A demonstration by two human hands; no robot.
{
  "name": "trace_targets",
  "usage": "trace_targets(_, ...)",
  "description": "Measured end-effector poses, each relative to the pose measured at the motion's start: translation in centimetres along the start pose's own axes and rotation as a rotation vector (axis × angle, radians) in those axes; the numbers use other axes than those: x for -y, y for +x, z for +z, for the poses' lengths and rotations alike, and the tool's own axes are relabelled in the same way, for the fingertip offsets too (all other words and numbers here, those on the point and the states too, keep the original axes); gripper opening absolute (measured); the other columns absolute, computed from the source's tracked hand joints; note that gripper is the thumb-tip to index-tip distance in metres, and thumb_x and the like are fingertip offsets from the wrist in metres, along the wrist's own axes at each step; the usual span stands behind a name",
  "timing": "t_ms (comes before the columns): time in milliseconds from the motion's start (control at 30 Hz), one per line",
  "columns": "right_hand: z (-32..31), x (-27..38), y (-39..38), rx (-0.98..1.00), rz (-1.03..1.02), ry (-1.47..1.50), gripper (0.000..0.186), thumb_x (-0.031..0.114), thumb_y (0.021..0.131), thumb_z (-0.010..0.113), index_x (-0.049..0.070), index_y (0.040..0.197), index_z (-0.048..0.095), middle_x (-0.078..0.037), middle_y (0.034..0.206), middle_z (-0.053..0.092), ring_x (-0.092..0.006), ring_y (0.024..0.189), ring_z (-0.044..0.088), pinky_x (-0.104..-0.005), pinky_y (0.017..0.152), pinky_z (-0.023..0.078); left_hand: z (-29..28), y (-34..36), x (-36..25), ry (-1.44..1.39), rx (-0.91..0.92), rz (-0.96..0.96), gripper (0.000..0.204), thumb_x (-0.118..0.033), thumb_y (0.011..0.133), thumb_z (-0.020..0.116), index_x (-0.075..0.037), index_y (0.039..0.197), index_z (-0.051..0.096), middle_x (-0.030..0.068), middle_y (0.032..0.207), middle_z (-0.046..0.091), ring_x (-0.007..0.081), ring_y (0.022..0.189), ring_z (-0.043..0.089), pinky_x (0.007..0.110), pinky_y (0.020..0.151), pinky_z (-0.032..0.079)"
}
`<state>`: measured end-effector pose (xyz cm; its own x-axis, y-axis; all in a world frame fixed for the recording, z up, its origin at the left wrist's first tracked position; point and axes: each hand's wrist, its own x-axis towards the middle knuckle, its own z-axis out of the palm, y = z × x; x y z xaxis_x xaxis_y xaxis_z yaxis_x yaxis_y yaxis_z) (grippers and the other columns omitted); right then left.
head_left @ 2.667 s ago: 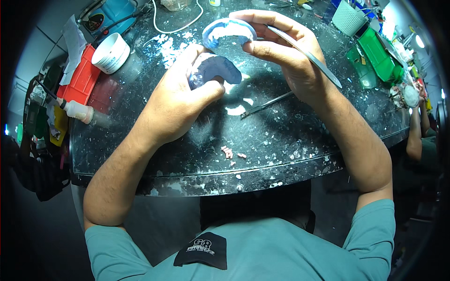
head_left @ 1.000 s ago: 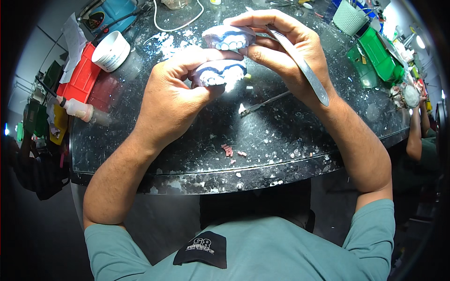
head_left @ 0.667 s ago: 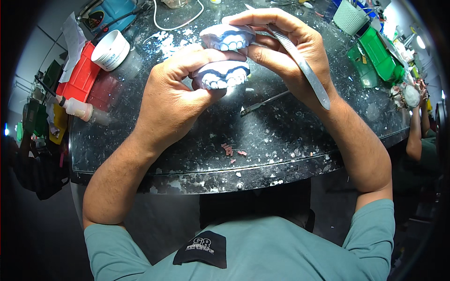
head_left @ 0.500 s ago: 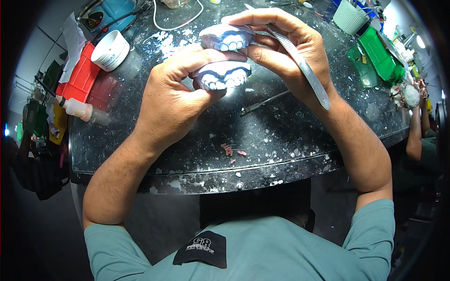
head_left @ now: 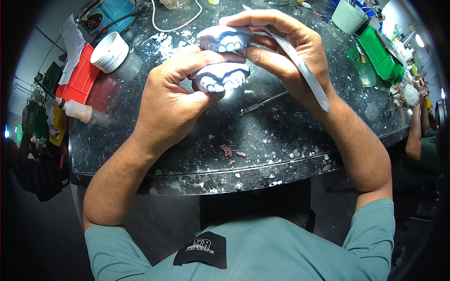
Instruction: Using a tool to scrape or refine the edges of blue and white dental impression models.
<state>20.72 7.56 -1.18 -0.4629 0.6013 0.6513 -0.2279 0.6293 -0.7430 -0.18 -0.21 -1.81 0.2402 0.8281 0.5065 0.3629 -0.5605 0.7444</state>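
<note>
Over the bench I hold two pale plaster dental casts, one above the other, teeth facing me. My left hand [head_left: 171,89] is closed around the lower cast [head_left: 216,72], thumb below it and fingers above. The upper cast [head_left: 222,36] is pinched between the thumb and index finger of my right hand [head_left: 293,51]. That hand also carries a flat metal tool [head_left: 307,77] with a ribbed grip, its rounded end lying toward my wrist; its other end shows beyond my fingers. A slim metal tool [head_left: 262,104] lies on the bench beneath.
Small pink scraps [head_left: 227,150] lie near the front edge of the black bench [head_left: 187,159]. At left are a white tub [head_left: 109,52], a red bin [head_left: 80,75] and a small bottle [head_left: 77,110]. A green bin [head_left: 382,56] stands at right, near another person's arm [head_left: 414,133].
Both casts and my hands have shifted very slightly; the lower cast sits a touch lower, leaving a slightly wider gap below the upper one. My grip looks the same.
</note>
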Motion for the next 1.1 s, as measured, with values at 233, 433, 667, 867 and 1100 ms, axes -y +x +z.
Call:
trace_targets(233,-0.2,-0.4,0.0,0.014,-0.091,-0.084,0.033,-0.005,0.083,0.066,-0.002,0.116,0.069,-0.013,0.112,0.071,-0.0205,0.108,0.068,-0.0327,0.1,0.054,-0.1,0.0,0.1,0.006,0.025,-0.01,0.028,-0.008,0.085,0.073,-0.005,0.112,0.075,0.0085,0.102,0.072,0.0166,0.095,0.067,0.03,0.085,0.052)
trace_targets(433,-0.4,-0.9,0.2,0.022,-0.242,-0.095,0.034,-0.005,0.083,0.067,-0.002,0.118,0.068,-0.014,0.113,0.072,-0.0216,0.108,0.069,-0.0342,0.1,0.054,0.1,-0.2,0.6,-0.025,-0.002,-0.025,0.026,-0.014,0.086,0.074,-0.004,0.11,0.074,0.0081,0.1,0.072,0.0168,0.093,0.067,0.03,0.084,0.052)
trace_targets(667,-0.6,-0.7,0.3,0.038,-0.307,-0.136,0.037,-0.003,0.084,0.071,-0.001,0.121,0.068,-0.015,0.114,0.072,-0.0229,0.109,0.069,-0.0357,0.1,0.055,0.2,-0.1,0.7,-0.028,-0.028,-0.018,0.026,-0.02,0.087,0.076,-0.003,0.106,0.073,0.0079,0.098,0.072,0.0174,0.092,0.067,0.031,0.084,0.052)
trace_targets(867,-0.6,-0.7,0.4,0.033,-0.32,-0.134,0.037,-0.003,0.084,0.071,0.0,0.121,0.068,-0.014,0.114,0.072,-0.0227,0.108,0.07,-0.0357,0.099,0.056,-0.4,-0.2,1.0,-0.013,0.013,-0.026,0.033,-0.021,0.088,0.077,-0.001,0.114,0.07,0.0087,0.107,0.07,0.0174,0.102,0.065,0.032,0.092,0.051)
trace_targets(1100,-0.4,-0.5,0.3,0.03,-0.294,-0.109,0.037,-0.003,0.084,0.071,0.0,0.121,0.068,-0.014,0.114,0.072,-0.022,0.108,0.07,-0.0344,0.098,0.056,0.2,-0.1,0.7,-0.092,-0.023,-0.01,0.024,-0.012,0.087,0.074,-0.004,0.11,0.073,0.007,0.1,0.071,0.0164,0.095,0.067,0.03,0.085,0.052)
